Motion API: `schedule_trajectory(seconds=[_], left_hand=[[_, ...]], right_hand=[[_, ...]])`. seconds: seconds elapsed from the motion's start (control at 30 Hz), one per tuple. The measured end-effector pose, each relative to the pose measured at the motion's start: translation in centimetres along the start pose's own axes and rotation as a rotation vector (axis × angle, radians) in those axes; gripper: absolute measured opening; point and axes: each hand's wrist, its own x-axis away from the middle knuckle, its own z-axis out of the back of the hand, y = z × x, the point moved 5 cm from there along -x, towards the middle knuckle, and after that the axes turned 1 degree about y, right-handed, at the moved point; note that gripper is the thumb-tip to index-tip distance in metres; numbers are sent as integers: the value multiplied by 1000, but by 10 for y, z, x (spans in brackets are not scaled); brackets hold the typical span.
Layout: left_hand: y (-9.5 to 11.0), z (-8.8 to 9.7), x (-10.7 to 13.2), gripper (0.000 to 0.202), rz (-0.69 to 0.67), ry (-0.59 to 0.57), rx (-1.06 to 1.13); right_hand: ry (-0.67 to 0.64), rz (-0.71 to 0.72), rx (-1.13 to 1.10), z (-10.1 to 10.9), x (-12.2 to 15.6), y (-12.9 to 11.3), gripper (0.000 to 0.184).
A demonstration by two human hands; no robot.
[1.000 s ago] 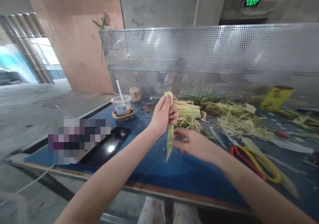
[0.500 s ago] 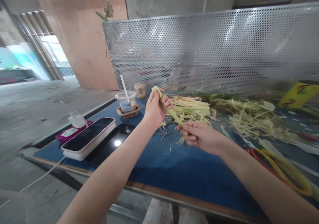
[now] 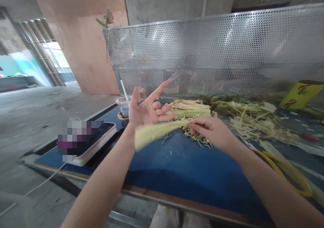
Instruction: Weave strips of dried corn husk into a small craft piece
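Now the narrow end of a pale green husk strip [image 3: 157,131] is pinched in the fingertips of the right hand [image 3: 212,131], the strip held above the tabletop [image 3: 182,174]! The left hand [image 3: 145,113] is spread open, nothing gripped. Behind it, a clear cup [image 3: 123,109] is seated in a brown holder [image 3: 122,118], a white straw [image 3: 124,90] stood inside; its other contents are largely hidden.

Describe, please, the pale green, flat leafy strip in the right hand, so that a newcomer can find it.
Over the blue table, before the perforated grey metal panel, find the bare right hand. It pinches the narrow end of the pale green strip, whose broad end points left. Unlike the pale green bundle lying behind it, this strip is single and held aloft.
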Motion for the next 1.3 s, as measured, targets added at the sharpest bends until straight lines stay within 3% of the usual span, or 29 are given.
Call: schedule_trajectory(seconds=[0.1,0.2,0.27,0.33,0.53,0.7,0.77,0.87,0.9,0.97,1.03,1.3], left_hand=[[-7,-2,-1,63,195,-123,-123],[-35,-5,4,35,498,-326,-317],[-47,-10,8,24,564,-464,-368],[-48,-14,10,25,533,-497,-391],[-28,0,18,27,597,-328,-512],[-20,25,20,22,549,-191,-651],[-18,32,18,22,517,-141,-665],[-10,41,8,23,358,37,-591],[-6,44,5,24,284,117,-554],[-1,50,0,25,156,243,-495],[-1,52,-4,24,106,293,-473],[-14,46,-3,23,148,288,-454]], right_hand=[[37,325,394,9,3,-27,24],[-35,563,722,1,0,-45,25],[-107,630,894,-6,-7,-50,22],[-161,658,993,-10,-15,-54,19],[-160,650,1129,-19,-31,-60,17],[35,526,1020,-17,-46,-49,22],[142,408,884,-15,-53,-37,23],[306,67,667,-21,-57,-10,31],[208,-15,640,-33,-57,-1,31],[34,-7,622,-60,-56,7,17],[-78,-6,619,-82,-54,10,11],[-127,-102,667,-109,-58,8,13]])
